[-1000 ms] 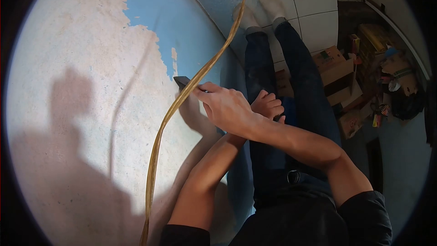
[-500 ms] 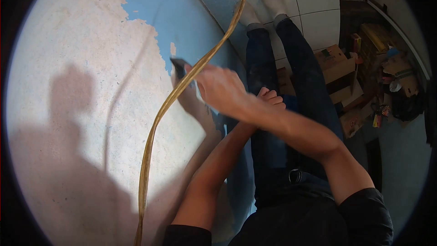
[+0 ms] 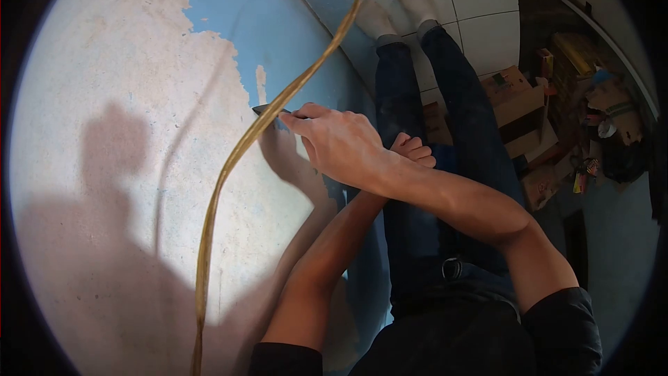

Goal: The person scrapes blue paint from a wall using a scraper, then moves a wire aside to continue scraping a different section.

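Note:
My right hand (image 3: 341, 143) is closed round a dark scraper (image 3: 259, 108), whose blade meets the wall where blue paint borders the pale bare surface. Part of the scraper is hidden behind a twisted yellowish cord that crosses in front of it. Below my crossing right forearm, my left hand (image 3: 415, 150) is curled into a fist before my jeans; whatever it may hold is hidden. The wall (image 3: 202, 97) has a ragged edge of blue paint (image 3: 236, 0), and a narrow bare strip (image 3: 261, 82) lies just above the blade.
The yellowish cord (image 3: 221, 174) hangs close to the camera, from top to bottom. Cardboard boxes (image 3: 515, 108) and mixed clutter (image 3: 605, 125) are piled at the right. My feet (image 3: 417, 3) stand on white floor tiles (image 3: 483, 38) dusted with blue flakes near the wall.
My right hand has shifted the scraper slightly left and down along the paint edge. The narrow bare strip in the blue looks longer. My left hand has stayed in place.

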### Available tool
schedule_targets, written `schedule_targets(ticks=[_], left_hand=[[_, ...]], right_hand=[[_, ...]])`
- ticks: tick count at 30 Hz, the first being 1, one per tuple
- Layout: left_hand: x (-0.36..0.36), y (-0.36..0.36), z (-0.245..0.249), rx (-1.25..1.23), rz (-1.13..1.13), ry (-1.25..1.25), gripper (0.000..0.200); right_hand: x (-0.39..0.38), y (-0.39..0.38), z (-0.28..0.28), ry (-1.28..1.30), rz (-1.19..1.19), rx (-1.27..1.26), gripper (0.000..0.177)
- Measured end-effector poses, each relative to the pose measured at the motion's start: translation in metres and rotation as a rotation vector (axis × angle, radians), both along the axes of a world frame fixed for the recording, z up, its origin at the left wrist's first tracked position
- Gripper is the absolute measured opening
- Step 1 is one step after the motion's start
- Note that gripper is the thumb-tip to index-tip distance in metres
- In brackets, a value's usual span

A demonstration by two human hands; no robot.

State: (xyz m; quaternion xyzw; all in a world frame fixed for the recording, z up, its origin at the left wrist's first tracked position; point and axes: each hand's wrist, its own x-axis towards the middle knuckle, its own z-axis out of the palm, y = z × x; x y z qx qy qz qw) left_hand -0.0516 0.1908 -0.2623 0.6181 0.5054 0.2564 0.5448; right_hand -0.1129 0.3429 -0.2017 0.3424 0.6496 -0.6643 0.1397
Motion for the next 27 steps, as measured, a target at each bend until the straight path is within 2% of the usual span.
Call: schedule_targets(ticks=[5, 11, 14, 17, 20, 23, 27], left_hand=[[-0.008, 0.015, 0.020, -0.119, 0.008, -0.013, 0.021], [-0.002, 0.002, 0.005, 0.003, -0.007, 0.015, 0.020], [0.002, -0.003, 0.000, 0.050, 0.010, 0.015, 0.019], [-0.006, 0.019, 0.018, -0.013, 0.091, -0.021, 0.020], [0.003, -0.004, -0.002, 0.081, 0.039, 0.037, 0.021], [0.003, -0.008, 0.003, -0.037, -0.044, 0.162, 0.021], [-0.004, 0.006, 0.005, 0.046, -0.025, 0.050, 0.017]], right_hand=[[0.010, -0.029, 0.029, 0.031, -0.090, 0.019, 0.046], [-0.019, -0.010, -0.028, 0.034, -0.101, 0.073, 0.045], [-0.009, -0.013, -0.011, 0.065, -0.103, 0.092, 0.043], [0.004, -0.020, 0.017, 0.063, -0.062, 0.072, 0.043], [-0.014, -0.011, -0.014, 0.021, -0.087, 0.119, 0.044], [-0.027, 0.021, -0.035, -0.021, -0.057, -0.082, 0.033], [-0.007, -0.006, -0.009, 0.051, -0.067, 0.059, 0.034]])
